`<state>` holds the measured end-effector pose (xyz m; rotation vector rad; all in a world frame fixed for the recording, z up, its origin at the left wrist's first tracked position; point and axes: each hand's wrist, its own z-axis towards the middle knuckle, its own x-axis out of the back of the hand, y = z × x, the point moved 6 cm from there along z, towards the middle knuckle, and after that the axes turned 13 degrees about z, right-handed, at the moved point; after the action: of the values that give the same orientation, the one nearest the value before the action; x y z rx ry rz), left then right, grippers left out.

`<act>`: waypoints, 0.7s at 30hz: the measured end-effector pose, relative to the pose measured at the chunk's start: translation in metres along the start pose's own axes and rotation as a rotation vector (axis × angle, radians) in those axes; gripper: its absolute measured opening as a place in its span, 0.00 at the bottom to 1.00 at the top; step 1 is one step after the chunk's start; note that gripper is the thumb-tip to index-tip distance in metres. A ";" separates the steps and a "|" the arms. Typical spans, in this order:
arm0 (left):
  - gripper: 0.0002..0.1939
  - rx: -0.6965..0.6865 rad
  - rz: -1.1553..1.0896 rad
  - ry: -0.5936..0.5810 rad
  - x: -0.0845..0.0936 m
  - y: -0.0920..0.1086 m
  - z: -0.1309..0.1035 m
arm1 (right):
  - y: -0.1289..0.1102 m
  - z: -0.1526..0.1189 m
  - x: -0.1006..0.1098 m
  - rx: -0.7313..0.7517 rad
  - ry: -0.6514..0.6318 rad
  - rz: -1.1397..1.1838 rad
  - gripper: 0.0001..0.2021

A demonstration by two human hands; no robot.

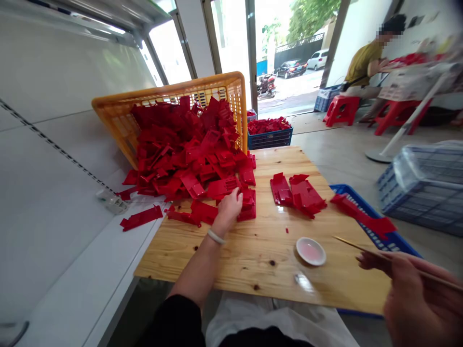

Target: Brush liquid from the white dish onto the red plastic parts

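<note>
My left hand [230, 208], a light band on its wrist, is at the front of a heap of red plastic parts [188, 159]. Its fingers are curled closed at a flat red plastic part [249, 207]; the exact grip is partly hidden. In my right hand [415, 294] is a thin brush [356, 246], pinched like a pen and pointing left; its tip shows no clear bristles. Left of that tip sits a small white dish [311, 251] with pinkish liquid. Two or so red parts [302, 195] lie apart behind the dish.
A tilted orange crate [170, 91] spills the heap onto the wooden table [231, 260]. Beside the right table edge is a blue basket [401, 246] with a red part [365, 217] across it. Another blue crate [271, 140] stands behind. A seated person [365, 62] works far right.
</note>
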<state>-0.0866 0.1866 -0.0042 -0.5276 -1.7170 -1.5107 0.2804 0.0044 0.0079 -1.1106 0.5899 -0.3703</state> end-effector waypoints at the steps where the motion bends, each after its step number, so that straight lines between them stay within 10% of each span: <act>1: 0.15 0.022 0.002 0.007 0.004 -0.014 0.002 | -0.005 -0.004 -0.007 -0.005 -0.012 -0.011 0.16; 14: 0.13 0.191 -0.502 0.245 0.009 -0.075 -0.012 | 0.041 0.006 -0.008 -0.043 -0.307 -0.221 0.25; 21: 0.43 0.107 -0.787 0.251 0.041 -0.081 -0.038 | 0.073 0.006 -0.016 -0.112 -0.451 -0.342 0.32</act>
<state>-0.1611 0.1262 -0.0250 0.4451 -1.8801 -1.8827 0.2712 0.0474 -0.0526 -1.3553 0.0201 -0.3673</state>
